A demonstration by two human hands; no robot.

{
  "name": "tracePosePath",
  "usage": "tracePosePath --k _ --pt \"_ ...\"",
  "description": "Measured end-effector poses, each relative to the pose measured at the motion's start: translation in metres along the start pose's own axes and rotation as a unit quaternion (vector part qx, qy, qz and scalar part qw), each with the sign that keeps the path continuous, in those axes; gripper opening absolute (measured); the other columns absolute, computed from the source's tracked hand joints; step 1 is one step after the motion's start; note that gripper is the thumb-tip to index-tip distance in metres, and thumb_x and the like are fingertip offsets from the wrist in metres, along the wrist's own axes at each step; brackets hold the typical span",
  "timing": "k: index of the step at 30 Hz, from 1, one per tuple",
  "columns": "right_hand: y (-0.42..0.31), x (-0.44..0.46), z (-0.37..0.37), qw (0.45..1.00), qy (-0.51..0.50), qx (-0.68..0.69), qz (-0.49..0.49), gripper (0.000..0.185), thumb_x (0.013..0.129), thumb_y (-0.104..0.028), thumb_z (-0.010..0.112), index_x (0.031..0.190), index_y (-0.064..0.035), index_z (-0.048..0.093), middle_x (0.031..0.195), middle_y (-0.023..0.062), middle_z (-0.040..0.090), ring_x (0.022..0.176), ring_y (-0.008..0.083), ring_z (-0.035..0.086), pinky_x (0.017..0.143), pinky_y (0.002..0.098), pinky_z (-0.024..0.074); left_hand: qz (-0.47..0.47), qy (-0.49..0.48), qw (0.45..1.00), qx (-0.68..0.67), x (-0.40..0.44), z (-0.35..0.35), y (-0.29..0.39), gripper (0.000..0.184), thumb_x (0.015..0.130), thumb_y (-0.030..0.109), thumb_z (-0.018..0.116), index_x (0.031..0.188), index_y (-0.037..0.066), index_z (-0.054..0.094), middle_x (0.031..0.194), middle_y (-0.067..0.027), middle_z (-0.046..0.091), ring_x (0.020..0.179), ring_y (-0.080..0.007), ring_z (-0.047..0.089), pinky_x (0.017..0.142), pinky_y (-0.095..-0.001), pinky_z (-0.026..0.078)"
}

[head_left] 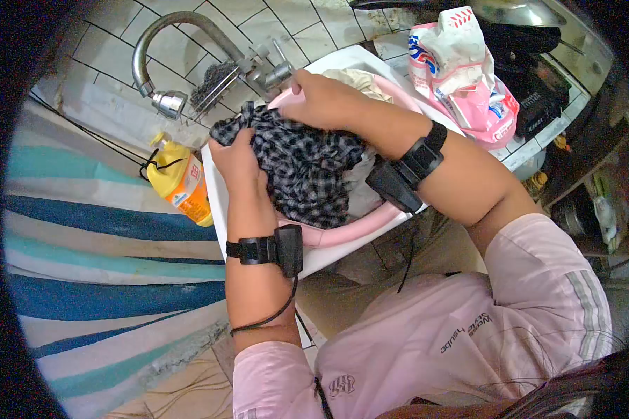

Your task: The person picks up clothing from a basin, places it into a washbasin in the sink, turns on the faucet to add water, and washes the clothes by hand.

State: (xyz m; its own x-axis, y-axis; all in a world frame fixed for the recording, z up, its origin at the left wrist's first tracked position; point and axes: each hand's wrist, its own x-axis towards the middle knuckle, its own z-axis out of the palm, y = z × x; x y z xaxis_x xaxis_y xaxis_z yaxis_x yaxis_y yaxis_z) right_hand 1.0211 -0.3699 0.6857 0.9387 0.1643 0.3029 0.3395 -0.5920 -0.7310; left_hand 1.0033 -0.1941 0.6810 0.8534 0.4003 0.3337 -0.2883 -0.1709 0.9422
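Note:
A black-and-white checked garment (304,167) lies bunched in a pink basin (342,229). My left hand (237,159) is closed on the garment's left edge, gathering the cloth. Over the far side of the basin is my right hand (318,101), close to the tap's handle (281,73). Its fingers are blurred and partly hidden, so whether they grip anything does not show. Pale cloth (362,187) sits in the basin beside the checked garment.
The basin stands in a white sink (307,264). A curved metal tap (182,19) rises behind. To the left is a yellow bottle (182,178) by a striped curtain (112,244). A pink-and-white detergent bag (461,84) stands at right.

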Motion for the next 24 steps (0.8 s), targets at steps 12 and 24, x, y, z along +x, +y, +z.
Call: tracePosePath --k 12,24 --pt "0.031 0.003 0.027 0.940 -0.250 -0.072 -0.221 0.053 0.052 -0.005 0.077 0.098 -0.0046 0.049 0.089 0.0154 0.057 0.086 0.0341 0.055 0.070 0.0414 0.0437 0.024 0.040 0.993 -0.112 0.010 -0.003 -0.016 0.040 0.061 -0.008 0.055 0.100 -0.002 0.051 0.090 -0.0106 0.059 0.077 -0.0200 0.059 0.070 -0.0293 0.049" --pt "0.005 0.007 0.021 0.961 0.033 0.244 -0.127 0.052 0.086 -0.038 0.050 0.119 0.0012 0.045 0.111 0.0214 0.052 0.108 0.0299 0.051 0.090 0.0349 0.0388 0.006 -0.034 0.975 -0.217 -0.021 0.016 0.012 0.044 0.064 -0.011 0.048 0.106 0.003 0.047 0.096 -0.0101 0.057 0.085 -0.0217 0.059 0.074 -0.0309 0.049"
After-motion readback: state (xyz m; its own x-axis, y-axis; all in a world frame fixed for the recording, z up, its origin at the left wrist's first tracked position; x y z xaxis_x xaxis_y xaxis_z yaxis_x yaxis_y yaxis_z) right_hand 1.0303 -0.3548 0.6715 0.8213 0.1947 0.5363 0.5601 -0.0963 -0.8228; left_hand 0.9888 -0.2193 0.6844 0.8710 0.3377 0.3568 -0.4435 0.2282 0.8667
